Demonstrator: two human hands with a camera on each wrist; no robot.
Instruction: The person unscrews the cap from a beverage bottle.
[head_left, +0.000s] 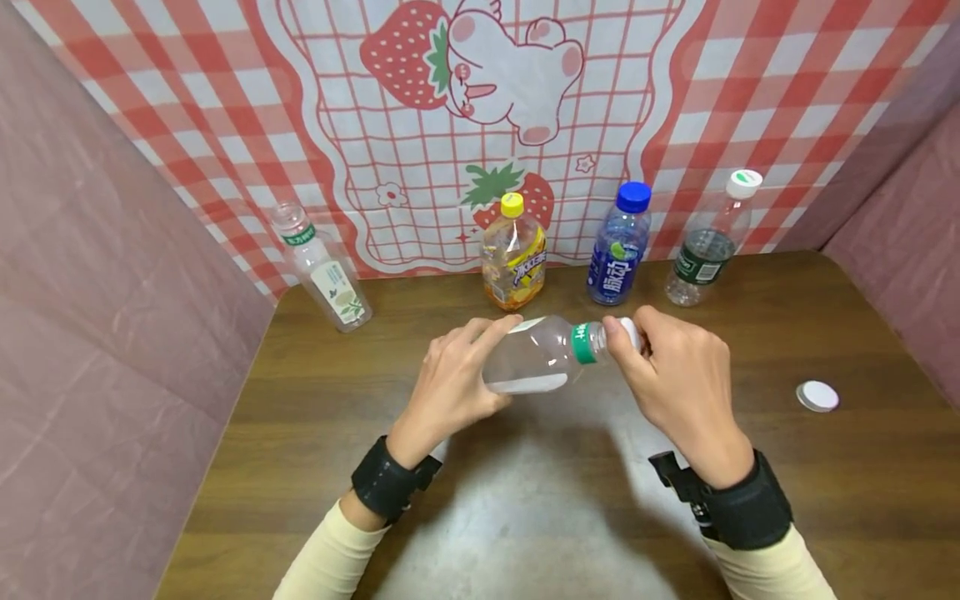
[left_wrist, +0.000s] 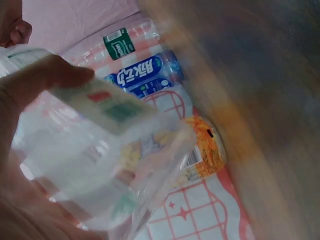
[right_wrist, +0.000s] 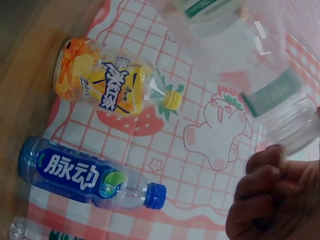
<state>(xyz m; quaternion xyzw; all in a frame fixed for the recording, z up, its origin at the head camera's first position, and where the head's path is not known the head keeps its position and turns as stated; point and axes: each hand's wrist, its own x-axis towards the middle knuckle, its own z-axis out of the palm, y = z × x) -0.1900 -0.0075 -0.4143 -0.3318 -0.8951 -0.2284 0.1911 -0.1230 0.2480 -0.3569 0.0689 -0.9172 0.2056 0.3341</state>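
A clear plastic bottle (head_left: 551,350) with a green neck band lies nearly sideways above the table, its neck toward the right. My left hand (head_left: 457,371) grips its body, thumb and fingers around either side. With thumb and fingers, my right hand (head_left: 678,379) pinches the white cap (head_left: 630,333) at the bottle's mouth. The left wrist view shows the bottle's squared base and a pale label (left_wrist: 107,102) beside the thumb. In the right wrist view the curled fingers (right_wrist: 257,177) are right at the clear threaded neck (right_wrist: 295,125); the cap is hidden there.
A loose white cap (head_left: 817,396) lies on the wooden table (head_left: 300,492) at right. Along the back stand an uncapped clear bottle (head_left: 326,275), a yellow-capped tea bottle (head_left: 515,258), a blue-capped bottle (head_left: 618,250) and a white-capped bottle (head_left: 705,250). Behind hangs a checked cloth (head_left: 375,150).
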